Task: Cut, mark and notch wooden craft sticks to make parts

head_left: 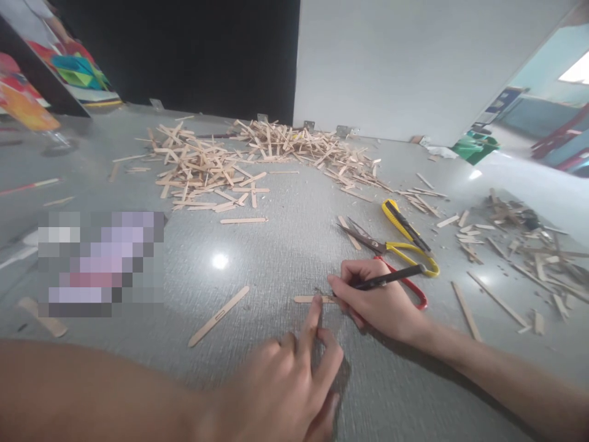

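Note:
A wooden craft stick (304, 299) lies flat on the grey table. My left hand (294, 368) rests its outstretched index fingertip on it, pressing from above, with the other fingers partly bent. In my right hand (380, 301) a slim black pen (391, 277) is gripped between thumb and fingers, slanting up to the right. Its tip is hidden behind the fingers near the stick's right part. To the left lies another craft stick (218, 316) with a small elongated outline at its middle. Scissors (386, 245) with yellow and red handles lie beyond my right hand.
A yellow-and-black utility knife (405, 226) lies behind the scissors. Heaped craft sticks (202, 162) spread along the back, before a black and white panel (391, 67). Cut scraps (538, 258) litter the right. A pixelated patch (101, 264) covers something at left. Part of a person (41, 24) shows far left.

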A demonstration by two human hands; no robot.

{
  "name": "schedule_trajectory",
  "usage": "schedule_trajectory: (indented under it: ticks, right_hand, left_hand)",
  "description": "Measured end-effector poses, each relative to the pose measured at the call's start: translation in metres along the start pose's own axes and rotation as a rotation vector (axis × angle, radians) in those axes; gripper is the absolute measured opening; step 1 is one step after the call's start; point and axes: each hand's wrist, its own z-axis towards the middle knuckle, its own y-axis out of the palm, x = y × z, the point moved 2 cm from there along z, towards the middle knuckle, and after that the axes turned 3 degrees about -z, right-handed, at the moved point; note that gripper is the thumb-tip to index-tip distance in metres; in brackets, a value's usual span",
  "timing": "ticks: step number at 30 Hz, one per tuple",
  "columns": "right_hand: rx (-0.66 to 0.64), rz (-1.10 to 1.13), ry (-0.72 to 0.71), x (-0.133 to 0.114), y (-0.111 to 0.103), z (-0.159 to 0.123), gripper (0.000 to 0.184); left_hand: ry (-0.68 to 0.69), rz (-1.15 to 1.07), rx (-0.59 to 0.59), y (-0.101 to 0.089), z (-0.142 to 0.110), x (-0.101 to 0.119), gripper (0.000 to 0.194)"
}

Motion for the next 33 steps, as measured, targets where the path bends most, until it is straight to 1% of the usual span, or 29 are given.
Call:
schedule_trajectory:
  ticks: [9,14,20,23,33]
  right_hand:
    - [0.016,0.005,0.036,0.0012,0.0027,0.0000,0.044]
    - [0.025,-0.001,0.039,0.0014,0.0035,-0.0002,0.045]
    - [0.026,-0.001,0.030,0.0023,0.0038,-0.0003,0.044]
    - [0.022,0.001,0.027,0.0032,0.0041,-0.0004,0.044]
    - [0.027,-0.048,-0.023,0.0025,0.0022,-0.0009,0.044]
  left_hand:
    - [0.014,0.004,0.047,0.0046,-0.0017,0.0007,0.048]
    - [-0.005,-0.015,0.036,0.0027,-0.0005,0.0000,0.049]
    - [0.008,-0.017,0.023,0.0033,-0.0019,0.0009,0.051]
    - [0.004,-0.009,0.034,0.0045,-0.0025,0.0020,0.052]
    - [0.008,-0.011,0.037,0.0017,-0.0010,0.0006,0.051]
